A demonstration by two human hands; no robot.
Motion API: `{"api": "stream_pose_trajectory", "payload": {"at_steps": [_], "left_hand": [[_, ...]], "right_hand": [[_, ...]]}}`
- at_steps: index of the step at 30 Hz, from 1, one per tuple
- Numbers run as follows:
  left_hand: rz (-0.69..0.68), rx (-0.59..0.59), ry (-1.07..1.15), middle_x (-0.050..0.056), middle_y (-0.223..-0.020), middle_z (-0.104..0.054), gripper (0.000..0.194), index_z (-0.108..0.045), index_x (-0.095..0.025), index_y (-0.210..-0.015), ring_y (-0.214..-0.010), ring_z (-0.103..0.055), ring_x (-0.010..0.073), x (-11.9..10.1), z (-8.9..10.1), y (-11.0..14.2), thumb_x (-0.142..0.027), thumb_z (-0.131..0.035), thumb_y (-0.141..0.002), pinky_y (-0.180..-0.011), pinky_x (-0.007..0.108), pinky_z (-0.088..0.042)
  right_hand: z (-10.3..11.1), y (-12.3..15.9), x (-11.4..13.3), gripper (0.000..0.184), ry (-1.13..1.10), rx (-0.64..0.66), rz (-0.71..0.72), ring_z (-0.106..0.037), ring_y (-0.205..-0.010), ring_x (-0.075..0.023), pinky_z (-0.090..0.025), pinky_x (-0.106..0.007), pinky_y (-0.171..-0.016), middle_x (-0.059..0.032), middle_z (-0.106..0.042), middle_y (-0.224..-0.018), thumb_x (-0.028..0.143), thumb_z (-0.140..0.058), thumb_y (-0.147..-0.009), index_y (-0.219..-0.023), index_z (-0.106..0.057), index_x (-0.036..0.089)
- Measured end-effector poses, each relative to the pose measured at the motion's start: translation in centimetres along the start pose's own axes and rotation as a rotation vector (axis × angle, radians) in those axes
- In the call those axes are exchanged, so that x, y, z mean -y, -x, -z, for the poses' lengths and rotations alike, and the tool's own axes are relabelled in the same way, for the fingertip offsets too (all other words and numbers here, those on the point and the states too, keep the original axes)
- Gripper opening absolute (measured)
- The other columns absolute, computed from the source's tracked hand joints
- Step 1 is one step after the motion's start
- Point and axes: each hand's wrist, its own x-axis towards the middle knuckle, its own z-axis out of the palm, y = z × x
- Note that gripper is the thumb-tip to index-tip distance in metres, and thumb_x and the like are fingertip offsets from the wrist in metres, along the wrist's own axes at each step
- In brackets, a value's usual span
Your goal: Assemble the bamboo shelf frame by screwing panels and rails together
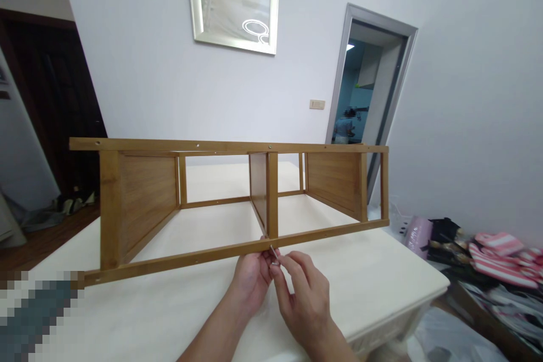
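A brown wooden shelf frame (169, 255) lies on its side on a white table (365, 277), with slatless panels set between its rails. My left hand (250, 280) is closed around the near lower rail by the middle crosspiece (272, 198), a fingertip showing above the rail. Close beside it, my right hand (303, 294) pinches a small, thin metal hex key (274, 254) between thumb and forefinger. The key's upper end meets the rail below the middle post; whether it sits in a screw head is too small to tell.
Clothes with pink stripes (500, 260) and a lilac roll (418, 236) are piled right of the table. A framed picture (235, 44) hangs on the wall behind, left of a doorway (343, 68). A pixelated patch (38, 317) covers the lower left corner.
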Motion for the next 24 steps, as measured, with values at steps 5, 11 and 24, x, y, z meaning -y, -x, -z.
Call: {"api": "stream_pose_trajectory", "payload": {"at_steps": [5,11,24], "left_hand": [[0.002,0.003,0.001,0.004,-0.062,-0.064,0.014,-0.063,-0.012,-0.07,-0.056,-0.059,0.0127,0.1,-0.1,0.0,-0.022,-0.068,-0.079,-0.054,0.023,-0.049],[-0.004,-0.007,-0.002,0.003,-0.059,-0.062,0.017,-0.061,-0.014,-0.067,-0.053,-0.058,0.0118,0.2,-0.2,0.0,-0.023,-0.069,-0.078,-0.053,0.023,-0.048],[0.0,-0.006,-0.031,0.003,-0.056,-0.061,0.02,-0.061,-0.012,-0.062,-0.051,-0.055,0.0122,0.1,-0.2,0.1,-0.021,-0.064,-0.08,-0.054,0.025,-0.047]], "right_hand": [[0.2,-0.3,0.3,0.026,0.04,0.013,0.034,-0.062,-0.076,-0.0183,-0.053,-0.029,-0.061,-0.0108,-0.064,-0.091,0.011,-0.059,-0.088,-0.113,-0.06,0.017],[0.1,-1.1,0.9,0.01,0.052,0.04,0.009,-0.06,-0.07,-0.0166,-0.048,-0.029,-0.059,-0.0062,-0.061,-0.079,0.012,-0.056,-0.09,-0.097,-0.058,0.018],[-0.4,-1.5,1.4,0.017,0.044,0.009,-0.142,-0.049,-0.051,-0.0116,-0.034,-0.026,-0.049,0.0024,-0.052,-0.062,0.019,-0.051,-0.093,-0.076,-0.048,0.021]]}}
